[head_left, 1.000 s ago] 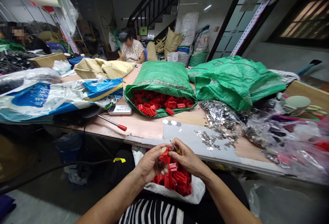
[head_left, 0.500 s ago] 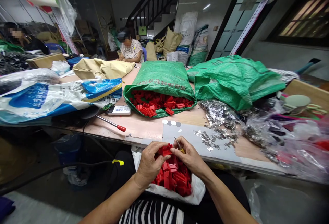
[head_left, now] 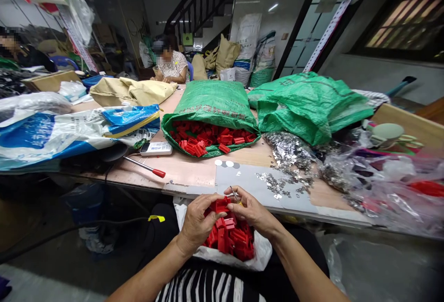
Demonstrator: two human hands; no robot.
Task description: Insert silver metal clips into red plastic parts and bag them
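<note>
Lower centre of frame: your left hand (head_left: 198, 221) pinching red part (head_left: 220, 205); your right hand (head_left: 254, 210) gripping tool (head_left: 236, 196). White bag (head_left: 264, 250) of red pieces (head_left: 239, 243) below.

No text legible: red characters blur on green woven-plastic sack (head_left: 215, 101); likewise blue lettering on blue-and-white plastic bag (head_left: 78, 128), left.

This looks like a small assembly workshop: a long pinkish worktable (head_left: 194, 172) bears an open green woven-plastic sack (head_left: 215, 96) of small red plastic parts (head_left: 194, 147) and a scatter of tiny flat silver metal pieces (head_left: 272, 182). A co-worker in a spotted pale top (head_left: 176, 67) sits at its far side, and creased tan sacks (head_left: 227, 57) stand near a dark-railed staircase (head_left: 199, 8).
</note>
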